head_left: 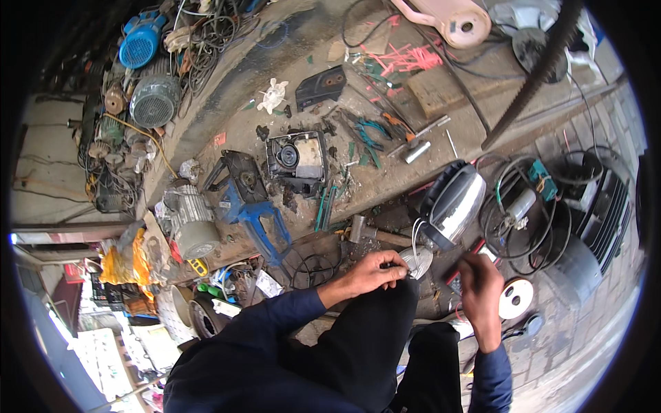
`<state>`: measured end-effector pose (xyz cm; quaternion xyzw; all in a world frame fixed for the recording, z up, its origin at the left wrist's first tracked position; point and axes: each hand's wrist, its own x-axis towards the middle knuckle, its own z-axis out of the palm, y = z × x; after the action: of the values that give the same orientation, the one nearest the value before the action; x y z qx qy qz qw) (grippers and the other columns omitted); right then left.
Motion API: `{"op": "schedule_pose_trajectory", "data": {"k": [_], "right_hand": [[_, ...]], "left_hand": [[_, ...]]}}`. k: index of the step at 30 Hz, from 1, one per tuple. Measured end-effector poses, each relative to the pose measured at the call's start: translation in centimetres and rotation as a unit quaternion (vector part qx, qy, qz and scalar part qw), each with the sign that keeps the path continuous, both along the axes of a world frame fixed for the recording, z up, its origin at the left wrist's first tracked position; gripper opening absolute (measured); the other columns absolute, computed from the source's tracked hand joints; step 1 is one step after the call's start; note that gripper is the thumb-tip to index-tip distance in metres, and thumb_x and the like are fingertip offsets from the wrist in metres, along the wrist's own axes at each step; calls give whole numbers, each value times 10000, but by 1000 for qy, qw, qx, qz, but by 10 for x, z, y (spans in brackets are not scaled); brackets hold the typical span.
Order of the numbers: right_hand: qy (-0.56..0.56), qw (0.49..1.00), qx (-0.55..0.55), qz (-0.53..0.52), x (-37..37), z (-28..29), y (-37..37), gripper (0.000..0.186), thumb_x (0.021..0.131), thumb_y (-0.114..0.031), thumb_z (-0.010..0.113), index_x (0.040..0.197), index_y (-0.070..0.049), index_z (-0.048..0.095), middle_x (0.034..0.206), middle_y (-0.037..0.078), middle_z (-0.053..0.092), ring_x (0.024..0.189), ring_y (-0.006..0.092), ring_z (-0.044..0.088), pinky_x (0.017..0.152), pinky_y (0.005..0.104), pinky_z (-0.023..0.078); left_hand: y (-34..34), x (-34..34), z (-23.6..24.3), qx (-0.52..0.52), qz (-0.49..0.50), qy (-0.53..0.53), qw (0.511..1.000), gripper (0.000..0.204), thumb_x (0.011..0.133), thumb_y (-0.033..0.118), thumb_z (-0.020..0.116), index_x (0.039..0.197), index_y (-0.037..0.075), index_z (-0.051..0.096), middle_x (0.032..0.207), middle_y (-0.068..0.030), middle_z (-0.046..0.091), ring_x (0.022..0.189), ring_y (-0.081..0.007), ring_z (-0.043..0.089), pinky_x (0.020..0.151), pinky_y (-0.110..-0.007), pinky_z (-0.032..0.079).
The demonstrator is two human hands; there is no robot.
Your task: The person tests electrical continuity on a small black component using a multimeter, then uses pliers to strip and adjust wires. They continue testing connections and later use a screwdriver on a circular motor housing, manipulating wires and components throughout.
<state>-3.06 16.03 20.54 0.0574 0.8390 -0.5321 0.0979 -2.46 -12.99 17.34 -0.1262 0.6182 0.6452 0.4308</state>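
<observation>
Silver appliance [460,202], any lettering unreadable

Left hand [373,272]: fairly crisp.
Right hand [480,289]: slightly smeared.
Light around both hands: soft, even, shadows faint.
Chrome shell [465,203], just beyond the hands: bright glare.
Trousers [361,344], below the hands: near-black, folds mostly lost.
Pale sheets [102,361], well left of the hands: washed-out white.
Paving [578,327], right of the hands: bowed, softer toward the black rim.

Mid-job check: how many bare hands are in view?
2: the left hand, by the person's knee, lower left of the shiny silver housing; the right hand, just left of the white disc. No others show.
</observation>
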Motion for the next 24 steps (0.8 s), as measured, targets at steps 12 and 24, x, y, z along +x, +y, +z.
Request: {"op": "schedule_pose_trajectory", "data": {"k": [12, 24], "right_hand": [[174, 919, 284, 209, -236, -38, -230, 326, 955, -75, 637, 1241, 70, 581, 1235, 271, 579, 1099, 424, 685, 842, 471, 638], [83, 886, 380, 251, -262, -49, -254, 523, 836, -108, 739, 1268, 129, 563, 1224, 288, 561, 1082, 386, 681, 840, 425, 640]], "left_hand": [[5, -4, -4, -33, -90, 205, 974, 241, 1037, 227, 710, 1148, 13, 707, 1066, -131, 755, 977, -210, 727, 869, -361, 551], [-1, -16, -1, 17, -56, 212, 976, 178, 992, 128, 721, 1094, -16, 700, 1036, -158, 752, 989, -268, 740, 882, -374, 554]]}}
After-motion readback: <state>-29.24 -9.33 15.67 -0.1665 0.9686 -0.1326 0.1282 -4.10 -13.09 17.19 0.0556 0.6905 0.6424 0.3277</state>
